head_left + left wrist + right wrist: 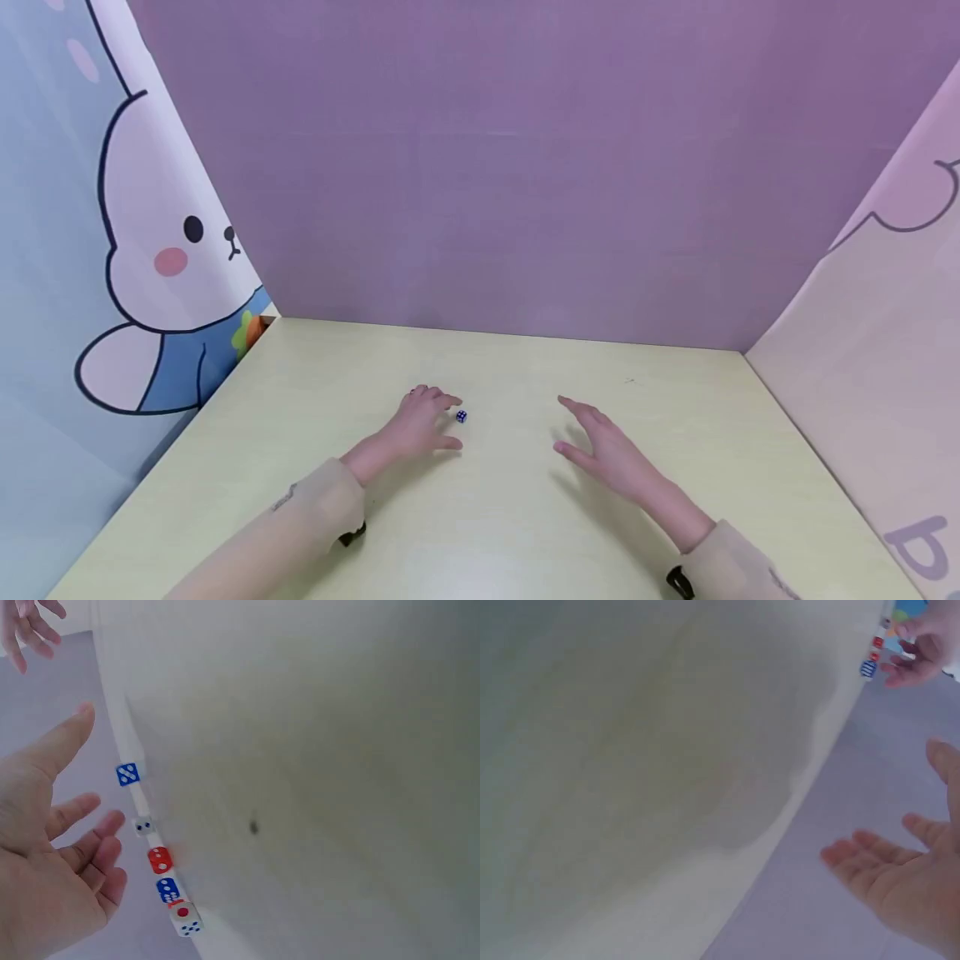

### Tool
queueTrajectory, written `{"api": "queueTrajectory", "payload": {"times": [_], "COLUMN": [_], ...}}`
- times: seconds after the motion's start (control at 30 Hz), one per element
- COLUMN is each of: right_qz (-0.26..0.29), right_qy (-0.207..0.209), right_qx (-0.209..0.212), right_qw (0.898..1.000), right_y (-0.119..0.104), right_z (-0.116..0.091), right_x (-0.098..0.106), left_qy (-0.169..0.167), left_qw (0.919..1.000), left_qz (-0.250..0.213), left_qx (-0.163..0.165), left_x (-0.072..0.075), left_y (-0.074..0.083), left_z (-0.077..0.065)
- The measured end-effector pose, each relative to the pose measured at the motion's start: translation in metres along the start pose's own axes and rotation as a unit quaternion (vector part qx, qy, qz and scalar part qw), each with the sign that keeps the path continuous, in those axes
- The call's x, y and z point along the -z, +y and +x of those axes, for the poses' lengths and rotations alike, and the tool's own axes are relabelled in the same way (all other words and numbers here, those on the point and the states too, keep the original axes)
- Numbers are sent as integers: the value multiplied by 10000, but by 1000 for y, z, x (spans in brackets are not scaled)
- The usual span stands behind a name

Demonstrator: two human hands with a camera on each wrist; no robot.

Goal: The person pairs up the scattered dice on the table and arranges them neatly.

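My left hand [422, 423] is over the table with its thumb and index finger spread apart, beside a blue die [461, 417]. In the left wrist view, several dice form a row past the fingers of this hand [52, 840]: a blue die [127, 774], a small white die [143, 826], a red die [160, 860], another blue die [168, 889] and a larger white die [186, 919]. From the head, the left hand hides all but the end one. My right hand [618, 458] holds nothing, its thumb and fingers apart, to the right of the dice.
The pale table [510, 517] meets a purple backdrop [510, 183] at its far edge. A rabbit-printed cloth [172, 208] hangs on the left and a pink cloth [885, 350] on the right. A small dark mark [253, 826] is on the tabletop.
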State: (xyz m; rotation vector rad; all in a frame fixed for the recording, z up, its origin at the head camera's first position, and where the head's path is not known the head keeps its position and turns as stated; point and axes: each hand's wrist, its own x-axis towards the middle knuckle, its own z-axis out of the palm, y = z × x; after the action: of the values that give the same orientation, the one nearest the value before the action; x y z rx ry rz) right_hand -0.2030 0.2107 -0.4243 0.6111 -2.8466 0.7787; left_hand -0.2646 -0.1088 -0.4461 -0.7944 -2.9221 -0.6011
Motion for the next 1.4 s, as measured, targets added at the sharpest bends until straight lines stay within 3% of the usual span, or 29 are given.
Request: {"api": "queueTrajectory", "payload": {"times": [0.3, 0.63, 0.9, 1.4], "right_qz": [152, 558, 1269, 1709], "right_qy": [-411, -873, -964, -1251], "right_qx": [671, 1006, 808, 161], "right_qw": [9968, 9895, 9839, 9772], "right_y": [12, 23, 38, 47], "right_z": [16, 20, 21, 19], "right_x": [-10, -15, -15, -13], "left_qy": [68, -338, -359, -433], "left_qw": [9997, 9989, 9987, 9983], "left_qz": [-73, 47, 114, 87], "left_qx": [-207, -308, -347, -385], "left_x": [-4, -2, -2, -4], "left_y": [-16, -25, -22, -18], "left_z": [27, 40, 45, 44]}}
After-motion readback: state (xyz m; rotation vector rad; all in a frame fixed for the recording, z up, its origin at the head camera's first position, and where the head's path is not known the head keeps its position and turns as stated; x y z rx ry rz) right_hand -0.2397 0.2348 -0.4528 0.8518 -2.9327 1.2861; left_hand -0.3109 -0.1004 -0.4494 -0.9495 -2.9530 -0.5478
